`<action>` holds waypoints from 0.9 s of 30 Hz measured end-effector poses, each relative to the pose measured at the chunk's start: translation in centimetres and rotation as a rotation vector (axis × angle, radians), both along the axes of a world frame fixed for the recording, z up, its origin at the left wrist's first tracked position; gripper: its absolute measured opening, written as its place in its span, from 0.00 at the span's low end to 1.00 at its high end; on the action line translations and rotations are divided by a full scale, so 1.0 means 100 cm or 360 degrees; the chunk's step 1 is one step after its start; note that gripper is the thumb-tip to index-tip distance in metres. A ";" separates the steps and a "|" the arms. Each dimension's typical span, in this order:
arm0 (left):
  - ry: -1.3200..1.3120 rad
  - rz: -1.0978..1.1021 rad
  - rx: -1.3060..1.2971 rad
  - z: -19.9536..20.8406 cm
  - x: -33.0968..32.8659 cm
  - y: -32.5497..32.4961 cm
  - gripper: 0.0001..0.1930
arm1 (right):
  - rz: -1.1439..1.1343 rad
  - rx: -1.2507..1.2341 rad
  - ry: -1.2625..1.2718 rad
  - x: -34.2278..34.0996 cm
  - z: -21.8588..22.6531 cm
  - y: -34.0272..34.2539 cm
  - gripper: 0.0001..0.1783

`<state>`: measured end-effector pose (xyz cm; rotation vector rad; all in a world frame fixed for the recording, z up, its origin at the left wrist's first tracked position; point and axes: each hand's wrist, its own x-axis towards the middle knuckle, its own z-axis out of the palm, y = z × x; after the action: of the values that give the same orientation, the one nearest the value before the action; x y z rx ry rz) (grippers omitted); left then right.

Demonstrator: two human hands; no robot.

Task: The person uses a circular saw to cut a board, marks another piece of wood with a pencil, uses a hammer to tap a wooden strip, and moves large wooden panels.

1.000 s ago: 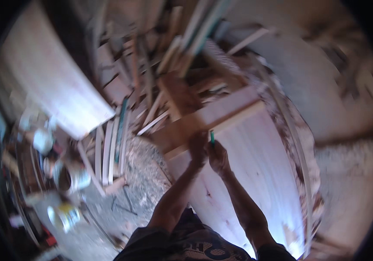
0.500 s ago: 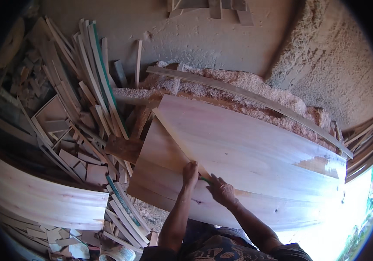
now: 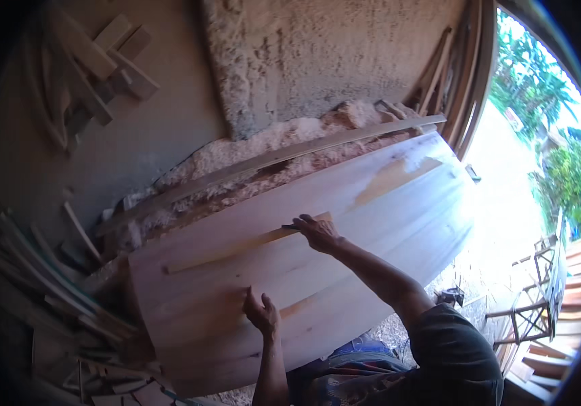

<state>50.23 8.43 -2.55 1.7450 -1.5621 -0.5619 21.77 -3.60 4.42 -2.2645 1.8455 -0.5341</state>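
Note:
A broad pale wood panel [image 3: 371, 254] made of joined boards spreads out before me. My right hand [image 3: 317, 232] is closed on a narrow wooden strip [image 3: 236, 247] near its right end. The strip slants over the panel; whether it touches the surface along its length I cannot tell. A small dark thing [image 3: 290, 227] pokes out at the fingers of that hand, too small to name. Nearer to me, my left hand [image 3: 262, 314] is held over the panel with thumb and fingers apart and nothing in it.
A long plank [image 3: 270, 159] lies beyond the panel, along heaped wood shavings [image 3: 216, 159]. Curved strips [image 3: 53, 271] and offcuts crowd the left side. More wood pieces [image 3: 94, 61] show at the upper left. Past the bright opening at right stand a metal frame [image 3: 530, 314] and stacked boards [image 3: 578, 284].
The view has swung to the right. My left hand has let go of the strip and opened. My right hand has moved up and away from it, holding the strip, which now lies at a flatter slant.

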 end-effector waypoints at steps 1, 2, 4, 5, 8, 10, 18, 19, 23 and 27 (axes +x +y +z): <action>-0.0234 -0.0031 -0.0051 -0.005 -0.013 0.005 0.27 | -0.0047 -0.0027 0.0021 -0.004 0.000 -0.002 0.24; -0.0473 -0.0056 -0.0114 -0.008 -0.024 0.011 0.28 | -0.0091 -0.0056 0.0036 -0.006 -0.001 -0.004 0.24; -0.0879 -0.0047 -0.0073 -0.005 -0.035 0.013 0.30 | -0.0137 0.0152 -0.0082 -0.005 0.003 0.001 0.24; -0.1026 -0.0040 0.0040 0.003 -0.043 0.012 0.31 | -0.0136 0.0238 -0.0142 -0.011 -0.004 0.008 0.26; -0.1306 0.0033 0.0058 0.014 -0.047 0.013 0.33 | -0.0030 0.0504 -0.0218 -0.026 -0.013 0.040 0.28; -0.1387 -0.0017 0.0058 0.024 -0.059 0.013 0.34 | -0.0042 0.0309 -0.0287 -0.055 -0.049 0.068 0.26; -0.1455 -0.0395 -0.0115 0.011 -0.015 0.012 0.31 | 0.0008 0.0441 -0.0144 -0.144 -0.066 0.152 0.33; -0.1919 -0.0694 -0.0389 0.021 -0.017 0.018 0.29 | -0.0030 0.0477 -0.0125 -0.167 -0.065 0.167 0.33; -0.1913 -0.0690 -0.0452 0.015 -0.014 0.010 0.29 | -0.0155 0.0562 -0.0126 -0.225 -0.045 0.208 0.36; -0.2081 -0.0618 -0.0515 0.026 -0.036 0.022 0.27 | -0.0340 0.0627 -0.0170 -0.279 -0.038 0.255 0.36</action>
<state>46.63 10.64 0.08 1.5562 -2.6612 0.8528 -6.12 21.85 0.66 -1.7675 1.9474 -0.2806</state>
